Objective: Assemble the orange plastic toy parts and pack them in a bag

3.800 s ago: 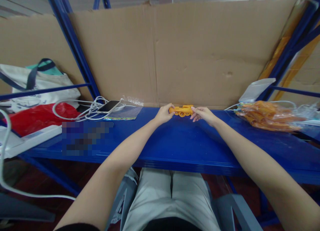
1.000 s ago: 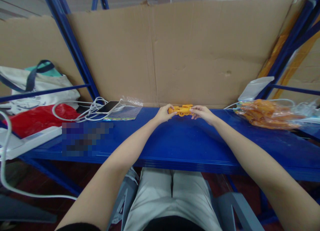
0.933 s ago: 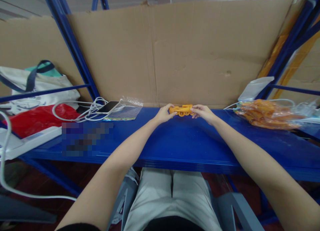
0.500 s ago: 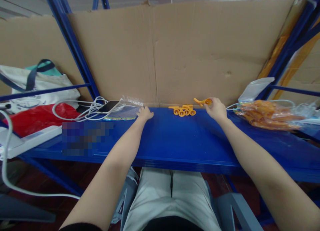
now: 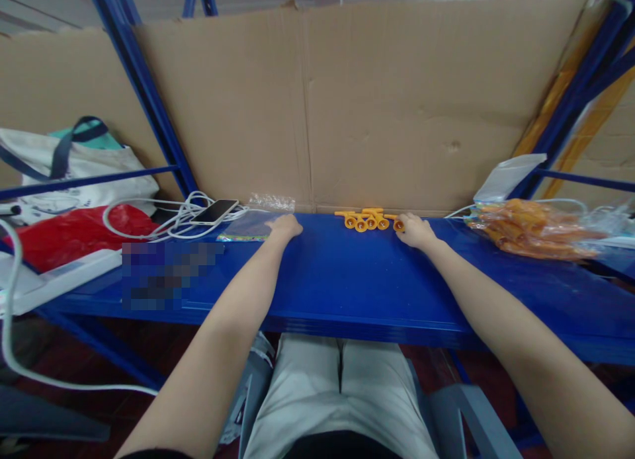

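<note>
My right hand (image 5: 415, 231) is closed around an orange pipe-shaped piece (image 5: 399, 226), a round cup with a thin stem. That piece is at the right end of a row of several matching orange pieces (image 5: 371, 223), standing on the blue shelf near the cardboard. My fingers partly cover it. Further left, my left hand (image 5: 286, 227) is closed at the right edge of a flat clear plastic bag (image 5: 243, 226) with a coloured strip along its front. Its fingertips are partly hidden behind the hand.
On the right lies a clear bag of orange pieces (image 5: 533, 227). A phone (image 5: 215, 211), white cables (image 5: 181, 214), a red bag (image 5: 74, 234) and a white power strip (image 5: 74, 280) occupy the left. Cardboard (image 5: 397, 102) walls off the back of the blue shelf (image 5: 342, 280).
My right hand has come left and down, bringing its orange piece from the air to the end of the row. The clear bag has shifted slightly right at my left hand.
</note>
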Demonstrator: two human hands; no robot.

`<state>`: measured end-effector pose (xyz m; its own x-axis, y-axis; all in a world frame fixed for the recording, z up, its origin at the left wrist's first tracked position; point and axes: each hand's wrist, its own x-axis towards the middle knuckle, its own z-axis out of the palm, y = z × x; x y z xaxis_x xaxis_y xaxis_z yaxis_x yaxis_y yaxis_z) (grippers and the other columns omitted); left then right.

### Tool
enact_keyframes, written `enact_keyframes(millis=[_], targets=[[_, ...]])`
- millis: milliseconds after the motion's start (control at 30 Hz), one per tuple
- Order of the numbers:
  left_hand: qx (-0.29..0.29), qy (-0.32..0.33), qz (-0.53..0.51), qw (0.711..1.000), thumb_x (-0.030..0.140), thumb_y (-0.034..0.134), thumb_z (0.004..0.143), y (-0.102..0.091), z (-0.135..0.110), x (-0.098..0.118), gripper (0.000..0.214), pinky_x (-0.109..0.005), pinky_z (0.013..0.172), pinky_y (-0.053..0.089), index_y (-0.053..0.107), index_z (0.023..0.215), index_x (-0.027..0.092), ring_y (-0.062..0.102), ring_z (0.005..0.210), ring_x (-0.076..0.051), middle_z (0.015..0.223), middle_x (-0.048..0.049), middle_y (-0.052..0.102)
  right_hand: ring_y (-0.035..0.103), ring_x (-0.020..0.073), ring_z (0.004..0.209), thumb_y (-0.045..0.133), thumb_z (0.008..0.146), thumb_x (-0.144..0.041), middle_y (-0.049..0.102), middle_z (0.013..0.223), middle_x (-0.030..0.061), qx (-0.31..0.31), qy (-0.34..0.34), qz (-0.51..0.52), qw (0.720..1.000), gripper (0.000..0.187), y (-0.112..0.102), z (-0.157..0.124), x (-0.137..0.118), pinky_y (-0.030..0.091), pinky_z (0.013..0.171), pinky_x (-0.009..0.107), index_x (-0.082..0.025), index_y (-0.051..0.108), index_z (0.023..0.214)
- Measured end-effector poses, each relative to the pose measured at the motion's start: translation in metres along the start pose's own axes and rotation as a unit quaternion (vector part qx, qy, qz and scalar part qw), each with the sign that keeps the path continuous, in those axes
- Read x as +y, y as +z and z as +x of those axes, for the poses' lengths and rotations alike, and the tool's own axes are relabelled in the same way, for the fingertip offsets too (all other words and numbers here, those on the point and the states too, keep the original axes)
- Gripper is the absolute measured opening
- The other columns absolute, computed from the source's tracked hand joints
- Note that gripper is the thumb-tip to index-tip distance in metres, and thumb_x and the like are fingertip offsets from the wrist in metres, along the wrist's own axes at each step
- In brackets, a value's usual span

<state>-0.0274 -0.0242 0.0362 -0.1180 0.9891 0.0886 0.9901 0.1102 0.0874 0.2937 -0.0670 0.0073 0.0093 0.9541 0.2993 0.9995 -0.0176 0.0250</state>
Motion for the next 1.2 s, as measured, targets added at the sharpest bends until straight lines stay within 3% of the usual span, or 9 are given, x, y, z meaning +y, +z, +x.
enact_keyframes(millis=[100, 267, 367, 500, 667, 867, 967, 1133, 1200], targets=[[-0.017, 0.008, 0.032, 0.999, 0.023, 0.050, 0.087, -0.004, -0.006, 0.010, 0.051, -0.056, 0.111, 0.039, 0.058, 0.136, 0.012, 0.052, 0.132, -0.036, 0.142, -0.0217, 0.056, 0.054, 0.0322, 0.124, 0.047, 0.089, -0.023, 0.058, 0.135, 0.0176, -0.004, -0.004, 0.013, 1.000, 0.041, 0.001, 0.001, 0.001, 0.046, 0.095, 0.045, -0.017, 0.057, 0.129], [-0.015, 0.085, 0.058, 0.995, 0.022, 0.056, 0.084, -0.004, -0.010, 0.020, 0.050, -0.041, 0.102, 0.049, 0.061, 0.133, 0.010, 0.059, 0.126, -0.033, 0.134, -0.0227, 0.062, 0.055, 0.0316, 0.126, 0.048, 0.092, -0.025, 0.056, 0.139, 0.0161, -0.017, 0.007, 0.015, 1.000, 0.045, 0.000, 0.000, -0.001, 0.045, 0.098, 0.048, -0.019, 0.056, 0.135], [-0.012, 0.140, 0.061, 0.988, 0.020, 0.055, 0.084, -0.004, -0.011, 0.025, 0.042, -0.033, 0.097, 0.051, 0.068, 0.122, 0.009, 0.064, 0.119, -0.031, 0.124, -0.0217, 0.068, 0.056, 0.0296, 0.126, 0.042, 0.096, -0.026, 0.056, 0.142, 0.0120, -0.025, 0.025, 0.016, 0.999, 0.044, -0.001, -0.001, -0.002, 0.045, 0.099, 0.047, -0.025, 0.057, 0.137], [0.003, 0.193, 0.023, 0.981, 0.018, 0.050, 0.087, 0.000, -0.011, 0.030, 0.032, -0.029, 0.094, 0.051, 0.075, 0.105, 0.012, 0.068, 0.110, -0.027, 0.112, -0.0157, 0.074, 0.056, 0.0295, 0.127, 0.037, 0.098, -0.025, 0.053, 0.146, 0.0106, -0.029, 0.040, 0.026, 0.998, 0.045, -0.003, -0.002, -0.003, 0.044, 0.100, 0.048, -0.025, 0.058, 0.137], [0.019, 0.162, 0.025, 0.986, 0.034, 0.051, 0.092, 0.015, -0.011, 0.031, 0.042, -0.035, 0.100, 0.050, 0.064, 0.128, 0.016, 0.061, 0.122, -0.028, 0.132, -0.0143, 0.065, 0.059, 0.0290, 0.122, 0.039, 0.097, -0.030, 0.057, 0.141, 0.0120, -0.016, 0.046, 0.028, 0.998, 0.042, -0.007, -0.004, -0.007, 0.046, 0.097, 0.044, -0.023, 0.061, 0.131], [-0.038, 0.258, 0.043, 0.964, 0.023, 0.041, 0.094, 0.024, -0.004, 0.034, 0.046, -0.027, 0.107, 0.043, 0.059, 0.136, 0.019, 0.056, 0.130, -0.021, 0.142, -0.0076, 0.059, 0.059, 0.0285, 0.121, 0.040, 0.095, -0.031, 0.059, 0.139, 0.0118, -0.004, 0.044, 0.040, 0.998, 0.042, -0.006, -0.003, -0.008, 0.047, 0.096, 0.043, -0.023, 0.062, 0.130], [-0.049, 0.272, 0.038, 0.960, 0.028, 0.039, 0.095, 0.027, -0.002, 0.040, 0.052, -0.030, 0.111, 0.039, 0.049, 0.146, 0.021, 0.050, 0.135, -0.021, 0.149, -0.0068, 0.053, 0.058, 0.0290, 0.123, 0.040, 0.095, -0.030, 0.057, 0.141, 0.0129, -0.005, 0.029, 0.047, 0.998, 0.046, -0.004, -0.002, -0.009, 0.046, 0.098, 0.045, -0.022, 0.058, 0.136], [-0.063, 0.247, 0.033, 0.966, 0.044, 0.031, 0.097, 0.030, -0.003, 0.056, 0.059, -0.056, 0.114, 0.032, 0.033, 0.154, 0.030, 0.034, 0.146, -0.032, 0.160, -0.0065, 0.035, 0.056, 0.0296, 0.126, 0.042, 0.094, -0.030, 0.056, 0.143, 0.0128, -0.016, 0.010, 0.050, 0.999, 0.051, 0.000, -0.001, -0.009, 0.045, 0.101, 0.049, -0.024, 0.051, 0.144], [-0.070, 0.236, 0.026, 0.969, 0.046, 0.030, 0.097, 0.030, -0.001, 0.066, 0.061, -0.059, 0.114, 0.029, 0.029, 0.156, 0.029, 0.029, 0.148, -0.034, 0.161, -0.0081, 0.033, 0.055, 0.0307, 0.128, 0.044, 0.094, -0.030, 0.055, 0.144, 0.0134, -0.027, 0.006, 0.057, 0.998, 0.052, 0.001, -0.001, -0.009, 0.045, 0.102, 0.051, -0.024, 0.050, 0.145]])
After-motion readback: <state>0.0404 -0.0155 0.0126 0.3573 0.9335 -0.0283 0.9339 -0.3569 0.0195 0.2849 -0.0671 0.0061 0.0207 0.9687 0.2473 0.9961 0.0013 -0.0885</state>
